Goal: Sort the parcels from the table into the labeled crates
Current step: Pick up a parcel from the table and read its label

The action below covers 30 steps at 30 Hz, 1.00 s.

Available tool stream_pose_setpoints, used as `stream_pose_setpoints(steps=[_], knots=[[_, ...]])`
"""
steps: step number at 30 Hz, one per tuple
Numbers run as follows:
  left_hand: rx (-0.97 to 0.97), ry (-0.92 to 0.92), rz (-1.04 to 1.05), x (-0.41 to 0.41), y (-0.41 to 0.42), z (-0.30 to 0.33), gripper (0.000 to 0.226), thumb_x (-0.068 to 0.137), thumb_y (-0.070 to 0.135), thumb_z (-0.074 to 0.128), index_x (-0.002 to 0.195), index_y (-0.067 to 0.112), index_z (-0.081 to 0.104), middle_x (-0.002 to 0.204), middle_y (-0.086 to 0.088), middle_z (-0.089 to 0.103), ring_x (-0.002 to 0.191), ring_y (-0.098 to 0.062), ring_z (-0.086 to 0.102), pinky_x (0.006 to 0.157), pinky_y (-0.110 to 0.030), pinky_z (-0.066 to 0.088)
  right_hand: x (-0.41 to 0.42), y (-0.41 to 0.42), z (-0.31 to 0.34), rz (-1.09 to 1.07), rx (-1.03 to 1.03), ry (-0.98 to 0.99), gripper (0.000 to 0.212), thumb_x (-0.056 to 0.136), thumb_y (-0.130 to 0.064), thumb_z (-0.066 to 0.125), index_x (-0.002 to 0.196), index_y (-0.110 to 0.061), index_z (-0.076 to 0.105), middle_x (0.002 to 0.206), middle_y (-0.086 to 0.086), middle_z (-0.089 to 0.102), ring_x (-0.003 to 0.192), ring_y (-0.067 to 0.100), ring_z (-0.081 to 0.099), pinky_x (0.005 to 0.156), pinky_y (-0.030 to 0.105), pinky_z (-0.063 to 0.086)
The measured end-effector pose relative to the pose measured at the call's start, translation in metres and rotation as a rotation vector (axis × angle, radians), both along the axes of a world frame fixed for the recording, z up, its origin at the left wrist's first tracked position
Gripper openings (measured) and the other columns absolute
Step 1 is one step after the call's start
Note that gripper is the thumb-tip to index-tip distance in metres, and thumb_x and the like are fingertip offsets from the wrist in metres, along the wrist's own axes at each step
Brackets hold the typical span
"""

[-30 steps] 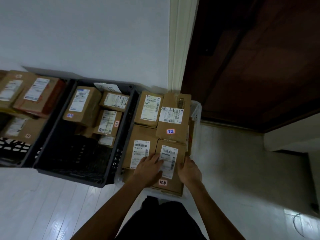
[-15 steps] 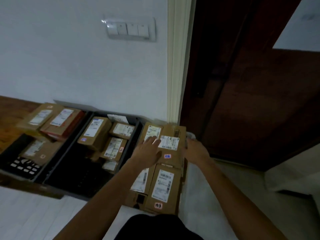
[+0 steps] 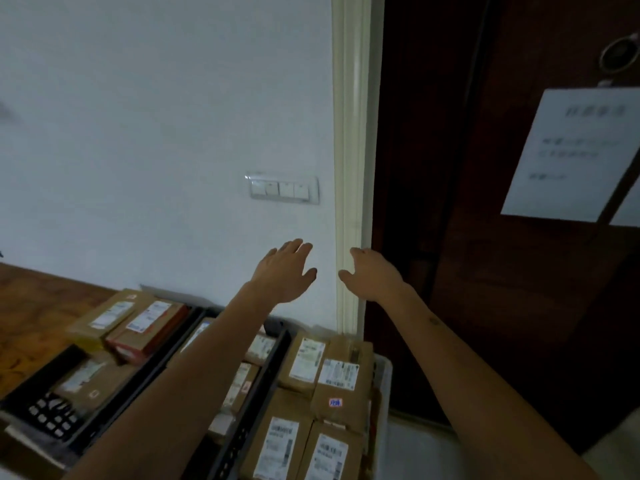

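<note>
Parcels (image 3: 304, 441) in 3 crates (image 3: 383, 375) (side by side)

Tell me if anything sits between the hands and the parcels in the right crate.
Nothing visible does. The left hand and right hand are both raised, open and empty, above the right crate. Its parcels lie uncovered on top, with only air between.

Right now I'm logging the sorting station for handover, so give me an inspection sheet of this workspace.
Surface: pale floor under the crates; wooden floor at far left.
Job's things: cardboard parcels fill the white crate; the middle dark crate and left dark crate are partly filled.
Clutter: nothing seen.
Hands: left hand and right hand raised, open, empty, apart.
Cables: nothing seen.
Surroundings: white wall with switch panel; dark door bearing a paper notice, text unreadable.
</note>
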<state>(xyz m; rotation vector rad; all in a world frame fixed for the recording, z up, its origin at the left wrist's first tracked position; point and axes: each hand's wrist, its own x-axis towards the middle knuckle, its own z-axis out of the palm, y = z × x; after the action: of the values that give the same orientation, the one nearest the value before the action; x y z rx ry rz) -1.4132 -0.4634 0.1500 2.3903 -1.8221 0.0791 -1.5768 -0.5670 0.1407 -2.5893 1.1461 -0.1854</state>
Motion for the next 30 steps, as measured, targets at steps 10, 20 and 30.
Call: stream_pose_setpoints(steps=[10, 20, 30], knots=[[-0.142, -0.114, 0.127, 0.04, 0.048, 0.118, 0.061, 0.103, 0.041, 0.046, 0.154, 0.013, 0.028, 0.16, -0.005, 0.032, 0.144, -0.025, 0.035, 0.115, -0.041, 0.031, 0.065, 0.024, 0.104, 0.1, -0.206, -0.125, 0.06, 0.101, -0.043, 0.051, 0.148, -0.008, 0.038, 0.143, 0.013, 0.049, 0.131, 0.029, 0.047, 0.101, 0.041, 0.046], [-0.234, -0.159, 0.382, 0.134, 0.203, 0.189, 0.064, 0.103, 0.042, 0.046, 0.157, 0.014, 0.024, 0.163, -0.004, 0.027, 0.147, -0.024, 0.032, 0.117, -0.041, 0.029, 0.187, 0.149, 0.194, 0.33, -0.294, -0.173, 0.063, 0.103, -0.042, 0.048, 0.153, -0.007, 0.031, 0.154, 0.014, 0.039, 0.142, 0.031, 0.037, 0.111, 0.044, 0.038], [-0.232, -0.246, 0.708, 0.235, 0.444, 0.213, 0.063, 0.101, 0.043, 0.05, 0.154, 0.016, 0.029, 0.157, -0.005, 0.038, 0.136, -0.026, 0.047, 0.109, -0.043, 0.044, 0.336, 0.374, 0.219, 0.654, -0.351, -0.229, 0.062, 0.103, -0.041, 0.048, 0.153, -0.008, 0.031, 0.154, 0.014, 0.039, 0.143, 0.031, 0.036, 0.111, 0.045, 0.038]])
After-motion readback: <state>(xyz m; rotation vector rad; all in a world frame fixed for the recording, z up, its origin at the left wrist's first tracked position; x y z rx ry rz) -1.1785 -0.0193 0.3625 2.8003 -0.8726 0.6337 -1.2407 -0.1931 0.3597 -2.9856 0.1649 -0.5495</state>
